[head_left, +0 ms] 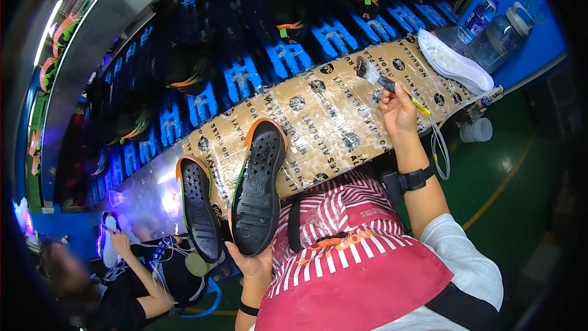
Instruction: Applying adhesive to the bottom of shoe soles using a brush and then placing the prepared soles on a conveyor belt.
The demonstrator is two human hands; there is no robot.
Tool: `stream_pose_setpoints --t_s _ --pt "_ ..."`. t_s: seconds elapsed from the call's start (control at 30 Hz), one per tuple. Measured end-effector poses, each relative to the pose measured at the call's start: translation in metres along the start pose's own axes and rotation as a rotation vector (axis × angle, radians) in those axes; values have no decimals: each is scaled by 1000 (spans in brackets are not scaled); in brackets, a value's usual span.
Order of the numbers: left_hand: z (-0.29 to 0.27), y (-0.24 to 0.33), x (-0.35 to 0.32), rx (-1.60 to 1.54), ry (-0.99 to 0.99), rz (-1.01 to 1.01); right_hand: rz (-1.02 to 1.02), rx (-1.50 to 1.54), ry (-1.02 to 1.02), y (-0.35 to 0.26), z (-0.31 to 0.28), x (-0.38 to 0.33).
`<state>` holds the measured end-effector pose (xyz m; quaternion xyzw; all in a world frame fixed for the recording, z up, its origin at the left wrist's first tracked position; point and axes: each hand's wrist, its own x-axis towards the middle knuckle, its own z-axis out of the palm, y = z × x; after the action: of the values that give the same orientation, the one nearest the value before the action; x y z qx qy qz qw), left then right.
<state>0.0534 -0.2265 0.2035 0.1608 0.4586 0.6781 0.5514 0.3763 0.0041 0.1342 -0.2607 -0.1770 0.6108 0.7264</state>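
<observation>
The left hand [254,263] cups the heel of a black shoe sole [258,187], fingers curled under its end, tread up, toe leaning on the taped cardboard bench [331,116]. It looks light, rubbery and bendy, best gripped by its orange-trimmed edges. A second sole [199,205] lies just beside it. The right hand [398,110] pinches a small brush [376,76] over the bench.

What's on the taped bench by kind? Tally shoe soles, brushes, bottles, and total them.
Black shoe soles: 2, one held in the left hand at, one lying at
Brushes: 1, in the right hand at
Clear bottles: 2
Total: 5
</observation>
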Motion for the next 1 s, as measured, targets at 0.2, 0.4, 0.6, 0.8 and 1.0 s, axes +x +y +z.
stream_pose_setpoints --t_s 0.2,0.4,0.6,0.8,1.0 --pt "-9 2 9 -111 130 48 26 46 12 0 -7 -3" --pt "-15 1 15 -169 150 89 24 21 23 -2 -6 -6" --pt "-8 6 24 -95 166 117 12 19 18 -3 -4 -8" --pt "1 37 -15 641 270 58 29 22 40 -3 -10 -5" --pt "89 115 -23 757 -297 763 0 17 37 -12 -14 -3"
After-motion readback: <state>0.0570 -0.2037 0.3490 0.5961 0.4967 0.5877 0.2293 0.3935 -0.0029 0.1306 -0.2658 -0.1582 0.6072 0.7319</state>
